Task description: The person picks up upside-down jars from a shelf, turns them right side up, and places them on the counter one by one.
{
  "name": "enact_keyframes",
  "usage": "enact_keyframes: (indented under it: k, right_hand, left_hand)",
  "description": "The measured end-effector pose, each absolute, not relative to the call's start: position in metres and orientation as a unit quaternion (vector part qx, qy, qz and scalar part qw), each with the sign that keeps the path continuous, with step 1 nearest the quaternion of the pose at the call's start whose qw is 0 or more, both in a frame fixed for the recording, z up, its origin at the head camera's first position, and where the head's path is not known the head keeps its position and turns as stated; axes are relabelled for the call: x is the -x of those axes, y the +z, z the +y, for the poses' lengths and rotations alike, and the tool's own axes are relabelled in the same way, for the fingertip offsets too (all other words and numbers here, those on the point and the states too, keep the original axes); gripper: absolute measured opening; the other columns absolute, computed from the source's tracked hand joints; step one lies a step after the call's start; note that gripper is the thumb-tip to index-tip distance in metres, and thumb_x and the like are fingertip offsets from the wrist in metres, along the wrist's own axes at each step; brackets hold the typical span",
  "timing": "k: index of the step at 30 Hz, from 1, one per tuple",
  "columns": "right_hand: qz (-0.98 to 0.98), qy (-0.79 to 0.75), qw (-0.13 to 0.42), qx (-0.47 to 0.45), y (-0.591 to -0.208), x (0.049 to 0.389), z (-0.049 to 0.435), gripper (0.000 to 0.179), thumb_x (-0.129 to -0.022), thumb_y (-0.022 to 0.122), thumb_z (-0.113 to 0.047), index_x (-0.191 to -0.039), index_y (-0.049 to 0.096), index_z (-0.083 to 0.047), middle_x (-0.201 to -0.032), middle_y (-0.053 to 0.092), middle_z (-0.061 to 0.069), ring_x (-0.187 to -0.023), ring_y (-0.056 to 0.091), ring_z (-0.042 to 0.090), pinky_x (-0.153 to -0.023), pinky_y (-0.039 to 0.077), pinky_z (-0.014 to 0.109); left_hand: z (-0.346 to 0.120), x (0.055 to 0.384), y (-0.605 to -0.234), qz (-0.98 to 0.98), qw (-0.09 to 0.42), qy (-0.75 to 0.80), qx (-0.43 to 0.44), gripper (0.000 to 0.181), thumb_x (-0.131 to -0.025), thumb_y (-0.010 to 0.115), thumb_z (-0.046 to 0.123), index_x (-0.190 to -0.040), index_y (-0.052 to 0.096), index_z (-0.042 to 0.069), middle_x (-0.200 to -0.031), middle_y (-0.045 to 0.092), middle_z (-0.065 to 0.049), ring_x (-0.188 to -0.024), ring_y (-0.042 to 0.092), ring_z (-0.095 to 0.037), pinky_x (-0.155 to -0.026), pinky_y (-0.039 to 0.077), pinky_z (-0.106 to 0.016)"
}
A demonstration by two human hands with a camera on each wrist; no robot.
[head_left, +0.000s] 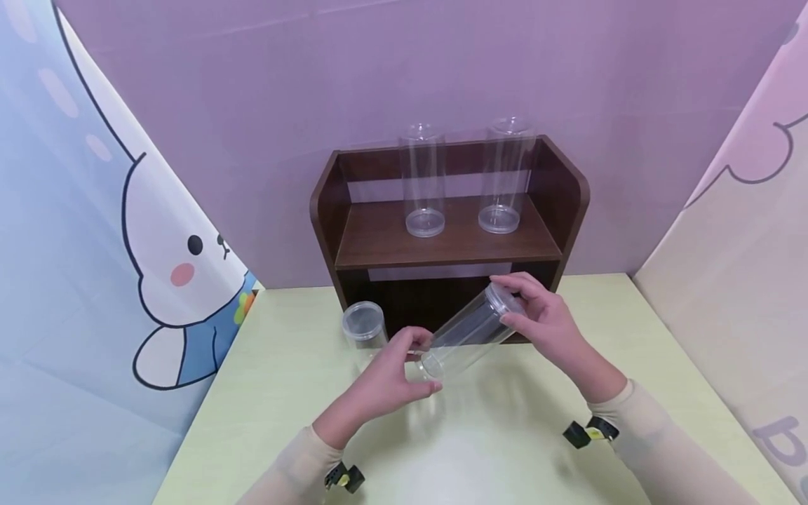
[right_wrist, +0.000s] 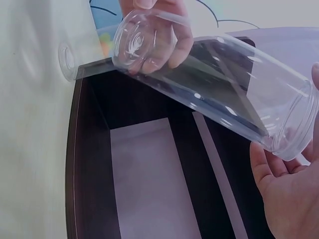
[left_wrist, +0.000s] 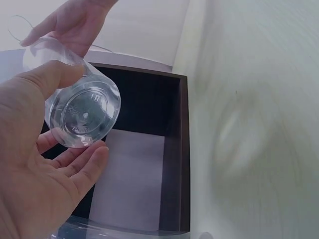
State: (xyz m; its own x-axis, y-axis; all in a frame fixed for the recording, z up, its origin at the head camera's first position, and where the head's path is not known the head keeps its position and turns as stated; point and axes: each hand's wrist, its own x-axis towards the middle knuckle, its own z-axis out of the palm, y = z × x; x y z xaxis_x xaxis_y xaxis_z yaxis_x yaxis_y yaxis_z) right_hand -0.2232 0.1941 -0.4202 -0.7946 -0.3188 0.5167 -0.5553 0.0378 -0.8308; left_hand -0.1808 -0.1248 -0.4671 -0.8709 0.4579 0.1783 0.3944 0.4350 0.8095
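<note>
A clear plastic jar [head_left: 470, 328] is held tilted above the table in front of the shelf, its lidded end up to the right. My right hand [head_left: 543, 319] grips it around the lid [head_left: 503, 300], thumb on the near side. At the lower end, my left hand [head_left: 388, 382] holds the base between thumb and fingers. The round jar bottom [left_wrist: 84, 112] faces the camera in the left wrist view, with the thumb above and fingertips below. Through the clear wall [right_wrist: 209, 79], the right wrist view shows nothing inside.
A dark brown two-level shelf [head_left: 448, 245] stands at the back of the pale table [head_left: 284, 421]. Two clear jars, a left one [head_left: 424, 175] and a right one [head_left: 503, 175], stand on its upper board. Another lidded jar [head_left: 364, 321] stands at the shelf's front left.
</note>
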Motion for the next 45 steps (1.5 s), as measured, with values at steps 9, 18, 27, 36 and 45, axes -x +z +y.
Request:
enact_keyframes:
  k: [9, 18, 27, 36, 45]
  right_hand:
    - [-0.73, 0.6, 0.099, -0.312, -0.416, 0.223, 0.188, 0.057, -0.094, 0.076, 0.015, -0.148, 0.065, 0.0, -0.139, 0.06, 0.011, -0.117, 0.061, 0.023, -0.096, 0.056, 0.02]
    - [-0.743, 0.577, 0.098, -0.324, -0.412, 0.223, 0.183, 0.064, -0.089, 0.081, 0.016, -0.148, 0.066, -0.004, -0.141, 0.062, 0.012, -0.118, 0.062, 0.025, -0.097, 0.057, 0.021]
    - [-0.758, 0.562, 0.089, -0.318, -0.412, 0.221, 0.175, 0.068, -0.089, 0.086, 0.009, -0.15, 0.066, -0.012, -0.144, 0.062, 0.007, -0.123, 0.06, 0.026, -0.101, 0.054, 0.022]
    - [-0.778, 0.539, 0.092, -0.31, -0.406, 0.218, 0.162, 0.063, -0.092, 0.089, -0.002, -0.149, 0.068, -0.017, -0.142, 0.063, 0.003, -0.119, 0.061, 0.027, -0.095, 0.056, 0.026]
    - [-0.791, 0.522, 0.089, -0.306, -0.408, 0.216, 0.158, 0.065, -0.089, 0.093, -0.006, -0.148, 0.069, -0.017, -0.14, 0.063, -0.003, -0.119, 0.062, 0.023, -0.096, 0.057, 0.027]
  left_hand:
    - [-0.123, 0.186, -0.476, 0.846, 0.047, 0.471, -0.244, 0.07, -0.09, 0.094, 0.021, -0.146, 0.052, 0.02, -0.144, 0.061, -0.008, -0.131, 0.064, -0.017, -0.115, 0.054, -0.037]
    - [-0.121, 0.189, -0.482, 0.843, 0.041, 0.474, -0.251, 0.07, -0.089, 0.095, 0.02, -0.145, 0.052, 0.021, -0.14, 0.06, 0.002, -0.132, 0.061, -0.016, -0.114, 0.055, -0.037]
    - [-0.118, 0.191, -0.486, 0.837, 0.047, 0.481, -0.256, 0.071, -0.088, 0.096, 0.019, -0.144, 0.052, 0.018, -0.137, 0.06, 0.003, -0.131, 0.063, -0.022, -0.113, 0.056, -0.041]
    - [-0.112, 0.192, -0.491, 0.844, 0.067, 0.471, -0.248, 0.073, -0.089, 0.096, 0.028, -0.146, 0.052, 0.018, -0.139, 0.063, -0.003, -0.129, 0.066, -0.023, -0.114, 0.055, -0.041]
    - [-0.111, 0.19, -0.495, 0.849, 0.078, 0.46, -0.246, 0.077, -0.089, 0.096, 0.029, -0.149, 0.051, 0.01, -0.144, 0.062, -0.012, -0.13, 0.063, -0.018, -0.113, 0.055, -0.035]
